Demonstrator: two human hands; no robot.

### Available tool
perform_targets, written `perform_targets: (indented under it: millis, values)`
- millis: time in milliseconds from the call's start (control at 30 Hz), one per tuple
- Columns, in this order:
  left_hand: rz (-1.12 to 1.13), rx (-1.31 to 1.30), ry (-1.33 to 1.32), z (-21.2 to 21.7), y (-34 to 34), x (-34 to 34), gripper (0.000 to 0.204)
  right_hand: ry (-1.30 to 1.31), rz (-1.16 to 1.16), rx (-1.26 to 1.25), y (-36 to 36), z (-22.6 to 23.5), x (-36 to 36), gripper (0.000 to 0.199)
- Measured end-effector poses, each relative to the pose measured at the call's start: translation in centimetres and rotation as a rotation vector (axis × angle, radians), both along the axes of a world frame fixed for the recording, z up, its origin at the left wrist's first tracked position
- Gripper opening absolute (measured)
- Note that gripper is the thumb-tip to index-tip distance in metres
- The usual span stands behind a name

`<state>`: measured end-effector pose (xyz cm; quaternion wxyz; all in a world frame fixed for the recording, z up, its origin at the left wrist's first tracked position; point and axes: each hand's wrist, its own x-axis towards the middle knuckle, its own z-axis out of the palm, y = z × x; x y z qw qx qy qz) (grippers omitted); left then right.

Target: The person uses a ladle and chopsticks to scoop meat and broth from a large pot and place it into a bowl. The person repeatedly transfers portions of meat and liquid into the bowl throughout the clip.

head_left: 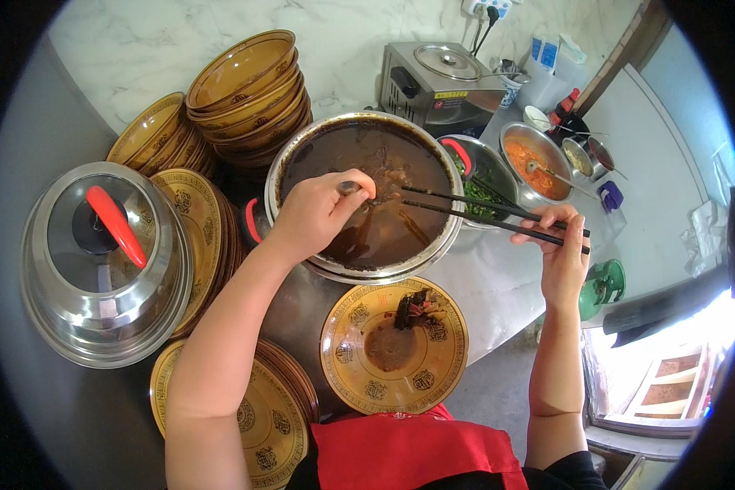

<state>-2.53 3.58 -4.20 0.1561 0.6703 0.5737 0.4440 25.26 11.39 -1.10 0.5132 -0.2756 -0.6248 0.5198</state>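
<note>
your left hand: fingers clamped on a metal ladle handle, over the big steel pot of dark broth. your right hand: fingers pinched on black chopsticks, tips over the broth. yellow bowl with dark bits sits just below the pot, near your red apron.

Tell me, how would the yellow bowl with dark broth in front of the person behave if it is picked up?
The yellow bowl looks rigid and probably breakable. It is wide and shallow, so it likely sits steady, but the dark broth pooled inside could spill if tilted. Its glossy rim may be slippery.
</note>
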Motion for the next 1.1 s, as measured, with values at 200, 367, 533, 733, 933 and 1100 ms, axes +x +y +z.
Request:
perform_targets:
  millis: [200,367,533,733,933,1100]
  values:
    - [-0.037,-0.133,-0.350,-0.5,-0.3,-0.9,0.011,0.000,0.012,-0.004,-0.1,0.3,0.4,0.042]
    - [0.073,-0.257,-0.652,0.7,-1.2,-2.9,0.011,0.025,0.003,-0.032,0.0,0.3,0.9,0.043]
    - [0.182,-0.202,-0.720,2.2,-2.2,-3.0,0.013,0.017,0.023,-0.044,0.2,0.4,1.4,0.046]
    - [0.247,-0.144,-0.721,3.2,-2.5,-3.4,0.013,0.028,0.099,-0.061,-0.2,0.8,1.1,0.049]
    - [0.231,-0.102,-0.719,3.9,-2.8,-3.4,0.013,-0.039,0.169,0.000,-1.6,1.1,-0.4,0.051]
    - [0.255,-0.071,-0.675,4.5,-2.9,-2.8,0.013,-0.197,0.325,0.193,-2.4,0.9,-1.7,0.051]
